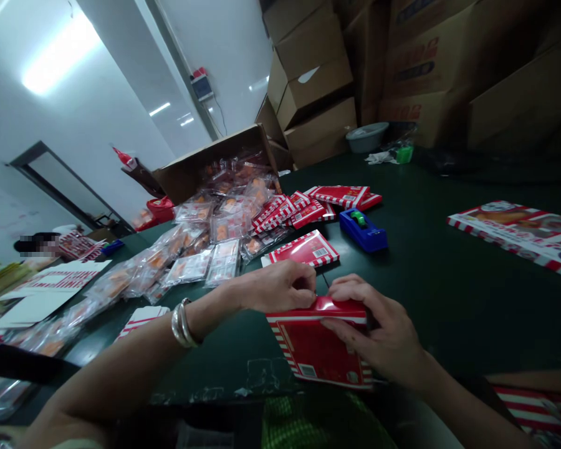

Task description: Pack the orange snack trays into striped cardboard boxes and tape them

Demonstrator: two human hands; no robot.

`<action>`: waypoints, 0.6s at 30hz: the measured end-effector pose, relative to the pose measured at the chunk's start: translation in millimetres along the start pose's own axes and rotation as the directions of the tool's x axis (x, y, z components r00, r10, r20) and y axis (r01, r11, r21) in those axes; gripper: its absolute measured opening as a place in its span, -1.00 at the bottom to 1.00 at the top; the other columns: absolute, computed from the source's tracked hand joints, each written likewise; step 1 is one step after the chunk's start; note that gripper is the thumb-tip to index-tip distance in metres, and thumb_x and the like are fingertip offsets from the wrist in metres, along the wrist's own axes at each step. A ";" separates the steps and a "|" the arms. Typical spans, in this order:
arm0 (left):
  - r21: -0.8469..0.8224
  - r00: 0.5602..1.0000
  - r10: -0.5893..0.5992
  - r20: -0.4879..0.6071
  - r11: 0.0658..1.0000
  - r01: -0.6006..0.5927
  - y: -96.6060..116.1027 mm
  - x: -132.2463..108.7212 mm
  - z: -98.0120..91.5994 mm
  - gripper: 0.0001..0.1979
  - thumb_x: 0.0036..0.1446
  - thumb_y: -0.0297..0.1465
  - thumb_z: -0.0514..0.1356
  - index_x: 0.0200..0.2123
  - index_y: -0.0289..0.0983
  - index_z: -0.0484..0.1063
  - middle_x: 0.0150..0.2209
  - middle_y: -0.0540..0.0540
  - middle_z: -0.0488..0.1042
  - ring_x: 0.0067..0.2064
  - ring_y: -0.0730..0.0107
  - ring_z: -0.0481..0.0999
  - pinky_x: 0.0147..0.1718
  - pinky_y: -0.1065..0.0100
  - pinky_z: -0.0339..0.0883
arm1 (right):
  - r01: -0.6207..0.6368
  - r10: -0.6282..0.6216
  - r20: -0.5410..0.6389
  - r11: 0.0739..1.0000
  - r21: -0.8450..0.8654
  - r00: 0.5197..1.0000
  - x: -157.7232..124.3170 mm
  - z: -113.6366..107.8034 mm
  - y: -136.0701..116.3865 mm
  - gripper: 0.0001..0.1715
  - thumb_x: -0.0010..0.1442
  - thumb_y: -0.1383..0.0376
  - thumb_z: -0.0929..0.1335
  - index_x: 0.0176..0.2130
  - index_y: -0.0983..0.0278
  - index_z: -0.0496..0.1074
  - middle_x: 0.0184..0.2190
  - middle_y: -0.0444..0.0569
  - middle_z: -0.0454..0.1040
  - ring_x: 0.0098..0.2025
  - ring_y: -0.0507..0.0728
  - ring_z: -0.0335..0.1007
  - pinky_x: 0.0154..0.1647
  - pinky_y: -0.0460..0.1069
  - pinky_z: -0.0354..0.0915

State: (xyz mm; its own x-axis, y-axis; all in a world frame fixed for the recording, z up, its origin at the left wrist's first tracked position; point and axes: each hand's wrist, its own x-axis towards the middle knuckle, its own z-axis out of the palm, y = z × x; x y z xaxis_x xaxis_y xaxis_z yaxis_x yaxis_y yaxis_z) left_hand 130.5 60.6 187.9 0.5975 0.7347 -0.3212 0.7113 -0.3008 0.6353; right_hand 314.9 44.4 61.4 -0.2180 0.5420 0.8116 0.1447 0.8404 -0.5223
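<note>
Red striped carton (318, 346) sits tilted between both hands, near the table's front edge; whether it rests on the tabletop or is held clear, I cannot tell. Glossy top flap (330, 304) bulges upward, not lying flat. Left hand (280, 287) curls over the top edge, fingertips pinched on the flap's near corner. Right hand (378, 327) braces the carton's right side, fingers spread across the face and top edge, pressing inward. Hands work at the closure now: flap being pinched and pressed at the top edge.

Silver bangles (182, 323) on left wrist. Just beyond the hands, a flat red carton (303, 249) lies on the dark green table (449, 293). Blue tape dispenser (363, 229) stands near it. Farther out, clear packets of orange snacks (191, 249) spill from a tipped cardboard box (206, 165). Stacked cardboard cartons (313, 81) rise behind.
</note>
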 end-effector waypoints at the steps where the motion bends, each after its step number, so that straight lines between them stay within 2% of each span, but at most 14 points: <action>1: -0.021 1.000 -0.019 0.004 1.000 0.019 -0.8 0.0 -0.3 -0.93 0.05 -0.40 0.13 -0.43 -0.28 0.31 -0.50 0.06 0.31 -0.47 0.53 0.22 -0.52 0.42 0.08 | 0.003 -0.003 -0.005 1.000 -0.018 1.000 0.1 -0.6 -0.2 -0.77 0.20 0.29 0.40 -0.14 0.18 0.32 -0.24 -0.07 0.47 -0.18 0.09 0.47 -0.18 -0.04 0.42; 4: -0.184 0.991 -0.103 0.088 0.976 0.118 -5.2 4.5 -2.5 -0.81 -0.01 -0.31 0.24 -0.48 -0.27 0.30 -0.54 0.08 0.30 -0.50 0.53 0.22 -0.55 0.42 0.07 | 0.069 -0.068 0.023 0.996 -0.061 0.997 0.8 -5.5 -4.2 -0.69 0.22 0.29 0.39 -0.02 0.18 0.33 -0.19 -0.02 0.49 -0.15 0.12 0.47 -0.18 -0.02 0.44; 7: -0.388 0.966 -0.190 0.175 0.888 0.245 -12.8 10.0 -2.4 -0.69 -0.19 -0.35 0.38 -0.53 -0.24 0.26 -0.60 0.12 0.28 -0.55 0.54 0.24 -0.57 0.43 0.10 | 0.153 -0.147 0.101 0.987 -0.052 0.984 1.4 -12.9 -12.9 -0.58 0.24 0.35 0.37 0.08 0.16 0.31 -0.18 0.00 0.51 -0.12 0.15 0.45 -0.15 0.02 0.44; 10: -0.483 0.923 -0.206 0.325 0.803 0.349 -20.8 7.9 7.2 -0.75 -0.19 -0.39 0.38 -0.50 -0.22 0.32 -0.58 0.09 0.39 -0.54 0.48 0.36 -0.53 0.39 0.25 | 0.186 -0.182 0.173 0.983 -0.004 0.968 1.8 -18.2 -20.5 -0.51 0.24 0.35 0.37 0.14 0.12 0.28 -0.15 -0.01 0.54 -0.10 0.17 0.45 -0.13 0.05 0.44; 12: -0.453 0.903 -0.192 0.384 0.813 0.366 -22.4 4.9 21.5 -0.83 -0.12 -0.36 0.34 -0.48 -0.22 0.39 -0.55 0.03 0.46 -0.50 0.38 0.45 -0.47 0.30 0.37 | 0.208 -0.211 0.236 0.977 0.036 0.949 2.2 -21.1 -23.8 -0.50 0.25 0.32 0.36 0.16 0.12 0.27 -0.14 -0.02 0.55 -0.10 0.16 0.45 -0.12 0.05 0.44; 13: -0.416 0.916 -0.189 0.354 0.845 0.335 -20.8 5.0 30.5 -0.85 -0.09 -0.33 0.33 -0.45 -0.22 0.43 -0.52 0.00 0.50 -0.47 0.33 0.49 -0.44 0.25 0.42 | 0.212 -0.217 0.270 0.976 0.048 0.938 2.4 -23.1 -25.7 -0.53 0.27 0.31 0.36 0.15 0.14 0.28 -0.15 -0.02 0.56 -0.11 0.15 0.46 -0.12 0.05 0.44; 15: -0.309 0.976 -0.140 0.169 0.932 0.187 -11.9 11.8 48.8 -0.83 -0.05 -0.30 0.32 -0.34 -0.19 0.50 -0.44 -0.04 0.56 -0.37 0.21 0.56 -0.37 0.16 0.48 | 0.199 -0.194 0.338 0.980 0.021 0.921 2.9 -28.8 -32.4 -0.61 0.29 0.31 0.34 0.11 0.20 0.33 -0.17 -0.01 0.56 -0.13 0.13 0.47 -0.13 0.03 0.44; 17: -0.193 1.000 0.005 0.001 0.981 -0.005 3.3 28.1 63.3 -0.71 -0.02 -0.28 0.32 -0.17 -0.13 0.51 -0.31 -0.06 0.61 -0.23 0.14 0.59 -0.26 0.11 0.51 | 0.162 -0.108 0.407 0.982 -0.101 0.907 4.7 -34.3 -43.8 -0.71 0.29 0.31 0.32 0.01 0.23 0.40 -0.18 -0.02 0.57 -0.14 0.12 0.48 -0.09 0.03 0.43; 18: -0.141 0.996 0.087 -0.031 0.986 -0.091 12.3 38.1 68.4 -0.66 0.00 -0.28 0.31 -0.09 -0.11 0.49 -0.26 -0.06 0.61 -0.17 0.11 0.59 -0.22 0.10 0.52 | 0.127 -0.038 0.429 0.975 -0.181 0.903 6.5 -35.5 -50.8 -0.76 0.26 0.30 0.33 -0.06 0.21 0.44 -0.18 -0.05 0.57 -0.14 0.13 0.48 -0.06 0.03 0.42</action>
State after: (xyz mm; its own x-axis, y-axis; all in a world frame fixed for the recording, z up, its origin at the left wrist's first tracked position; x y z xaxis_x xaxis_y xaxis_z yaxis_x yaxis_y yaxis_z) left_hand 187.3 43.3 135.5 0.6455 0.7242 -0.2426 0.5947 -0.2772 0.7547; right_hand 340.4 5.2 102.5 -0.6160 0.4588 0.6404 0.2880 0.8878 -0.3591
